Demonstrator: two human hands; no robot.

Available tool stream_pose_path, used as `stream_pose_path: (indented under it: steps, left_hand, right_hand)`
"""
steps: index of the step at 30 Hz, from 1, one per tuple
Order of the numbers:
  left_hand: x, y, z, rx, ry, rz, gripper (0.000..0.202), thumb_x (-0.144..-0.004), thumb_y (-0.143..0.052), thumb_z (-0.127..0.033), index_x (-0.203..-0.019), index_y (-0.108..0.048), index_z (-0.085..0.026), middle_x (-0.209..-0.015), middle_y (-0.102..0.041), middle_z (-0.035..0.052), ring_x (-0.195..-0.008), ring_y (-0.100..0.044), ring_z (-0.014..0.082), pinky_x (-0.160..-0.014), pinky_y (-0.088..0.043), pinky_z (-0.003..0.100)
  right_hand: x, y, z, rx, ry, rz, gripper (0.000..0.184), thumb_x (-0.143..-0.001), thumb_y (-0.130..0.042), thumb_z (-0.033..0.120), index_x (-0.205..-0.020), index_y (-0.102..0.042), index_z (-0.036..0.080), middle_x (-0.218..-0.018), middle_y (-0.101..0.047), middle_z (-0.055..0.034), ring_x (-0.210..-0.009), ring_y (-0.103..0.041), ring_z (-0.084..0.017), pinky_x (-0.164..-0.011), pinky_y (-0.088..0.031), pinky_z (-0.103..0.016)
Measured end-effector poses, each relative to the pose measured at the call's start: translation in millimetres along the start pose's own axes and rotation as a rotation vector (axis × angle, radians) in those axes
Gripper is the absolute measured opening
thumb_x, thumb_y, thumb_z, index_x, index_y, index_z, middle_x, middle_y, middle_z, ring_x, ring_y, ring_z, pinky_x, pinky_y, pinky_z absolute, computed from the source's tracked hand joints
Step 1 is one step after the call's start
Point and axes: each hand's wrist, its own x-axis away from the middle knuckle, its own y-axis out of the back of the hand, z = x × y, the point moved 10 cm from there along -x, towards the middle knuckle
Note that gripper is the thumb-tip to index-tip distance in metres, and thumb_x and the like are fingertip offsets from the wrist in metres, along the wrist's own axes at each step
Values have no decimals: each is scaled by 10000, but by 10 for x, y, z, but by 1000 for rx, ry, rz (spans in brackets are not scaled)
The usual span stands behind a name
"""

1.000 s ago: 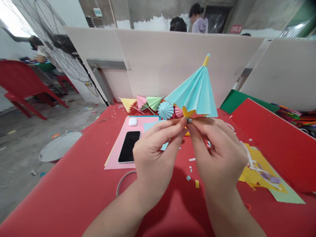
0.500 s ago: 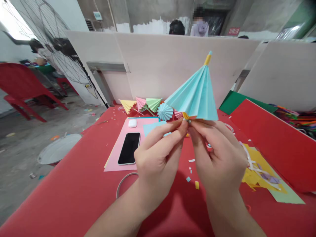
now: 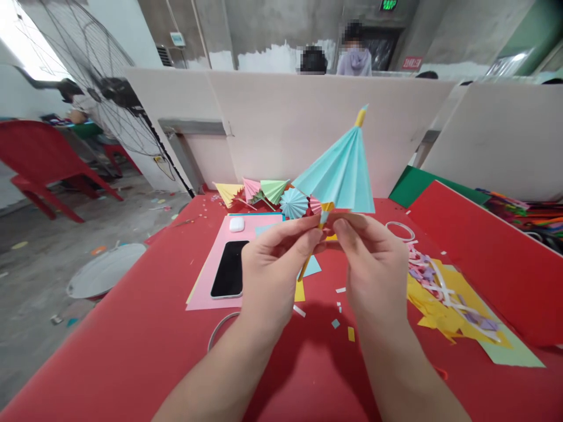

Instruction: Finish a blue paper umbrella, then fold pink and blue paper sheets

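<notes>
A light-blue pleated paper umbrella (image 3: pixel 341 176) is held up in front of me, tilted, its yellow-wrapped tip pointing up and right. My left hand (image 3: pixel 272 269) pinches its thin stick just below the canopy, and the stick's lower end (image 3: pixel 303 268) slants down past the thumb. My right hand (image 3: pixel 378 269) is closed at the same spot, thumb pressed to the index finger, fingertips against the stick by a small yellow and blue paper wrap (image 3: pixel 325 212). Part of those fingertips is hidden. Behind, several small paper umbrellas (image 3: pixel 275 190) lie along the partition.
On the red table (image 3: pixel 153 328) are a phone (image 3: pixel 229 269), a white earbud case (image 3: pixel 236 224), pink paper (image 3: pixel 204 293) and paper scraps (image 3: pixel 336 323). Yellow paper with ribbons (image 3: pixel 444 299) and a red board (image 3: pixel 488 252) lie right. A white partition (image 3: pixel 281 129) stands behind.
The umbrella has moved slightly left and down. My right hand has shifted left and turned, so the stick and the wrap below the canopy now show.
</notes>
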Motion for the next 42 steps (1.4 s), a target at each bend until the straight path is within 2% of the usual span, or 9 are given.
stream_pose_path:
  steps: [4, 9, 14, 20, 26, 31, 35, 38, 42]
  left_hand:
    - [10, -85, 98, 97, 86, 70, 142, -759, -683, -148, -838, -715, -262, -785, -711, -44, -687, -667, 69, -646, -552, 118]
    - [34, -96, 87, 115, 91, 47, 138, -738, -690, -126, -788, -719, -252, -734, -706, -48, -661, -671, 79, -603, -556, 115]
    - [63, -36, -31, 20, 8, -53, 125, -700, -704, -95, -725, -715, -217, -684, -692, -33, -609, -652, 89, -584, -577, 162]
    - [128, -39, -233, -156, -166, -66, 191, -725, -662, -46, -746, -710, -229, -743, -696, -37, -627, -658, 92, -576, -572, 158]
    - [186, -45, -351, -387, -314, -50, 186, -763, -656, -100, -848, -703, -258, -780, -694, -51, -635, -654, 80, -609, -568, 165]
    - [224, -75, -436, -518, -432, -43, 173, -761, -656, -96, -842, -698, -243, -810, -700, -40, -683, -662, 100, -632, -559, 185]
    - [217, -48, -402, -540, -387, -72, 206, -755, -658, -89, -876, -684, -253, -806, -696, -45, -713, -666, 100, -664, -557, 183]
    - [218, -7, -373, -481, -349, -111, 253, -731, -683, -89, -916, -651, -260, -856, -681, -44, -780, -666, 112, -690, -564, 191]
    - [220, -21, -355, -434, -337, -108, 269, -729, -683, -84, -936, -615, -242, -895, -660, -19, -810, -664, 129, -694, -573, 213]
  right_hand:
    - [-59, -32, -171, -203, -99, 54, 106, -757, -660, 316, -853, -696, 286, -872, -707, 20, -838, -653, -159, -715, -560, -310]
    - [-57, -136, -256, -354, -211, 150, 85, -728, -687, 325, -792, -701, 271, -770, -700, 14, -720, -650, -154, -633, -551, -301]
    - [-52, -120, -189, -318, -163, 118, 73, -730, -682, 314, -784, -695, 267, -756, -681, 14, -693, -628, -144, -601, -530, -285]
    - [-50, -72, -144, -294, -102, 70, 70, -717, -688, 295, -782, -695, 271, -747, -672, 19, -686, -620, -145, -588, -527, -288]
    - [-52, -40, -115, -276, -31, 36, 61, -731, -667, 249, -778, -696, 273, -747, -666, 28, -696, -616, -132, -575, -524, -266]
    - [-19, -32, -117, -235, -27, 8, 113, -723, -667, 265, -834, -686, 258, -760, -671, 19, -690, -620, -138, -576, -532, -278]
    - [4, -28, -93, -189, -26, -24, 117, -732, -653, 274, -847, -678, 270, -793, -666, 18, -725, -619, -148, -578, -527, -285]
    - [16, -13, -73, -163, -17, -50, 127, -740, -647, 277, -862, -679, 285, -805, -664, 21, -735, -614, -149, -582, -519, -287]
    - [29, 0, -74, -161, -20, -57, 106, -732, -659, 258, -833, -680, 283, -797, -661, 31, -731, -612, -137, -615, -514, -277]
